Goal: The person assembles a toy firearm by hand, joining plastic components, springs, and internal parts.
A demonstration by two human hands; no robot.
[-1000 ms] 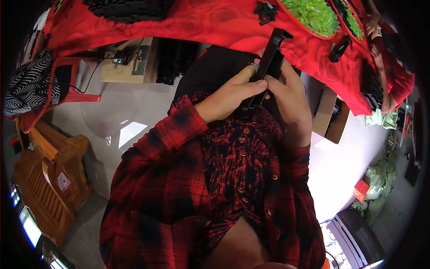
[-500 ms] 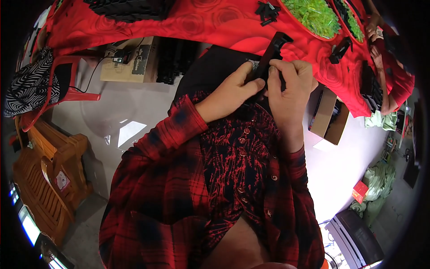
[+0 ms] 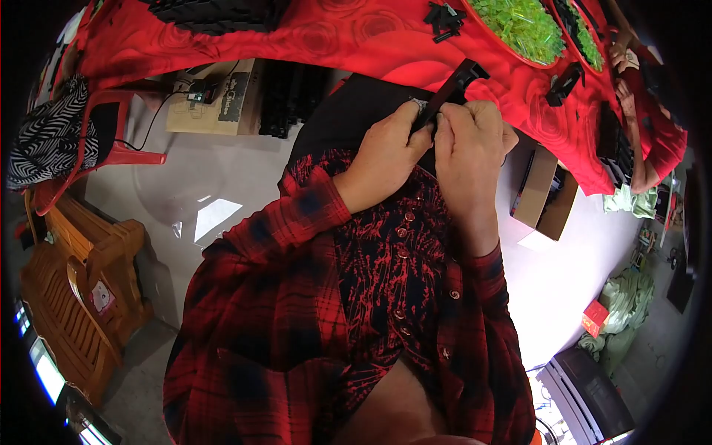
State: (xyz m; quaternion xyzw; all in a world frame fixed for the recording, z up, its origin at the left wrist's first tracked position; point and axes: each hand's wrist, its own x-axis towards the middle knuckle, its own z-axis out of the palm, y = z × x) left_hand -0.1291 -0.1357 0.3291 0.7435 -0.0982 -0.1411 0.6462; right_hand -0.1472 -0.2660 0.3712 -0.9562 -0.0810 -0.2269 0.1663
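Note:
A long black plastic piece with a hooked far end slants up and to the right between my hands, just short of the table edge. My left hand is closed on its lower part, thumb on top. Close against it, my right hand has its fingers bent and pinched at the piece's side. Whether the right fingers hold a second small part is hidden. The near end of the black piece is covered by my fingers.
On the red tablecloth lie small black parts, a red tray of green-yellow pieces, and a black clip-like part. A co-worker's hand is at the right. Below are cardboard boxes and a red chair.
My hands have drawn closer together around the black piece. Its hooked end has shifted slightly nearer and to the right, and my left thumb has moved upward.

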